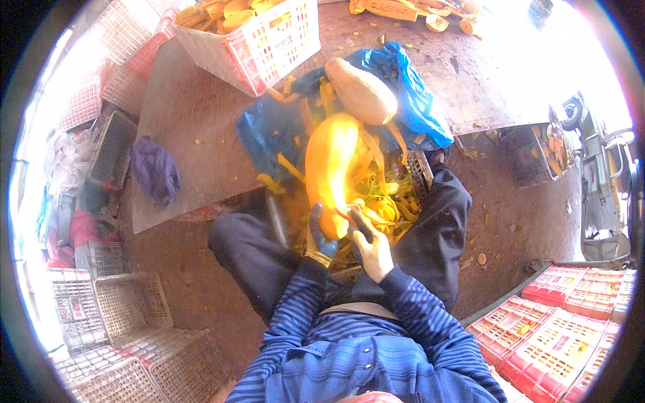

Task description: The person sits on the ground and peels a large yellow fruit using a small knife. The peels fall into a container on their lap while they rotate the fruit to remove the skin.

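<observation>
My left hand (319,238), in a dark blue glove with a yellow cuff, grips the near end of a long peeled squash (328,169). Bright orange flesh shows along its length. In my right hand (372,246) is a small tool, apparently a peeler (344,213), with its head close to the squash's near end; the fingers hide most of it. Between my knees, a heap of squash peelings (387,211) fills a crate. Past the peeled squash, a tan, unpeeled squash (364,91) rests on a blue plastic sheet (262,128) strewn with peel strips.
On the wooden board (201,106) stands a white and red plastic crate (257,53) of cut squash. A purple mesh bag (156,170) lies left. Squash pieces (390,9) lie at the far edge. Stacked crates flank me left (132,305) and right (559,337).
</observation>
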{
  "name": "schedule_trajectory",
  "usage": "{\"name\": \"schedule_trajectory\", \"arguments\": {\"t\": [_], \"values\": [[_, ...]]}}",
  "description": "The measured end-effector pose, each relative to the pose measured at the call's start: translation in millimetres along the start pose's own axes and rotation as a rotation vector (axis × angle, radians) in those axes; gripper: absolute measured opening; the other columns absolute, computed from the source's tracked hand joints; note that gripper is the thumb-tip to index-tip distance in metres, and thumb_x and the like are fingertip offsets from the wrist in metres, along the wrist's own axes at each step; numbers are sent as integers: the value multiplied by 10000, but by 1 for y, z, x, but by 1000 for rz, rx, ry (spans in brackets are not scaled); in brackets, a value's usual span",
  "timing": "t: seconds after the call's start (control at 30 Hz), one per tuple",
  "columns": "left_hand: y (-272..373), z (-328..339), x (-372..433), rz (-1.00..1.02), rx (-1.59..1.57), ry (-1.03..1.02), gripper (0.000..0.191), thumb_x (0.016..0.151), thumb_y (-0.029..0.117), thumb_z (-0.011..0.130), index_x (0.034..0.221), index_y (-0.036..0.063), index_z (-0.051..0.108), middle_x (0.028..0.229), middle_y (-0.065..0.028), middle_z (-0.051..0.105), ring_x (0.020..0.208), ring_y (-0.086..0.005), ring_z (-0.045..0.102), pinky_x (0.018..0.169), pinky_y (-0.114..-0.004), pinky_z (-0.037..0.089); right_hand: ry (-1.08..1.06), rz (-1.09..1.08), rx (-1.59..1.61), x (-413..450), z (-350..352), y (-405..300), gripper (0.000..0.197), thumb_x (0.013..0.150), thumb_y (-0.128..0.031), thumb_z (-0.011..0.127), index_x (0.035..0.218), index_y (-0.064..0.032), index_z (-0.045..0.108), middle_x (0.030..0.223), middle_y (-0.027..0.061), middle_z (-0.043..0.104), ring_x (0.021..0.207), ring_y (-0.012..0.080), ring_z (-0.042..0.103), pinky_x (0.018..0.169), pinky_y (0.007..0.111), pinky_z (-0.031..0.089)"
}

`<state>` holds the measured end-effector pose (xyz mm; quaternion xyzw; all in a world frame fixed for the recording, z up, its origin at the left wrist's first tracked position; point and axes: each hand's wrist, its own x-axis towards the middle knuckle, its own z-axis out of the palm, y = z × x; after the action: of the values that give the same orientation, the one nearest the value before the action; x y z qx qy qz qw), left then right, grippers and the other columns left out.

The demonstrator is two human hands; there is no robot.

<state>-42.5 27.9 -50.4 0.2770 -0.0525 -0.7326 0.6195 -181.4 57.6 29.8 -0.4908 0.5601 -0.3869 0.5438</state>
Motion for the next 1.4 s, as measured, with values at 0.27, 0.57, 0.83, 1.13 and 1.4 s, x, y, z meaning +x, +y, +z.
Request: {"name": "schedule_trajectory", "arguments": {"t": [0.27,0.57,0.83,1.13,1.4], "values": [[-2,-10,5,-60,29,118,582,928,478,617,1356,92,540,1257,-87,648,1121,-273,631,997,-425,501,197,1,277,105,-10,-25,522,964,-142,563,1440,50,473,1319,168,634,1194,153,575,999,285,438],[-7,-6,4,-1,100,119,621,903,529,641,1320,81,531,1140,-112,656,980,-259,677,803,-439,591,265,-225,-27,204,-2,-35,481,946,-169,561,1386,24,543,1365,217,601,1284,293,572,1078,329,405],[-3,-8,5,-62,61,34,596,957,472,580,1412,97,492,1331,-94,604,1241,-248,561,1090,-400,426,306,-262,132,144,26,-9,520,944,-106,553,1449,-7,481,1334,222,623,1204,206,618,1009,305,444],[-8,-34,17,-217,-232,-75,528,991,431,543,1410,112,509,1378,-79,579,1246,-237,553,1068,-407,433,134,-163,47,62,30,6,556,973,-90,551,1512,-58,417,1169,130,693,892,122,640,779,257,499],[-13,-32,5,-4,171,75,498,1004,380,543,1402,85,492,1387,-84,568,1246,-223,551,1074,-382,428,97,44,230,17,23,-9,521,986,-105,560,1473,30,437,1340,131,582,1179,159,502,998,286,368]]}}
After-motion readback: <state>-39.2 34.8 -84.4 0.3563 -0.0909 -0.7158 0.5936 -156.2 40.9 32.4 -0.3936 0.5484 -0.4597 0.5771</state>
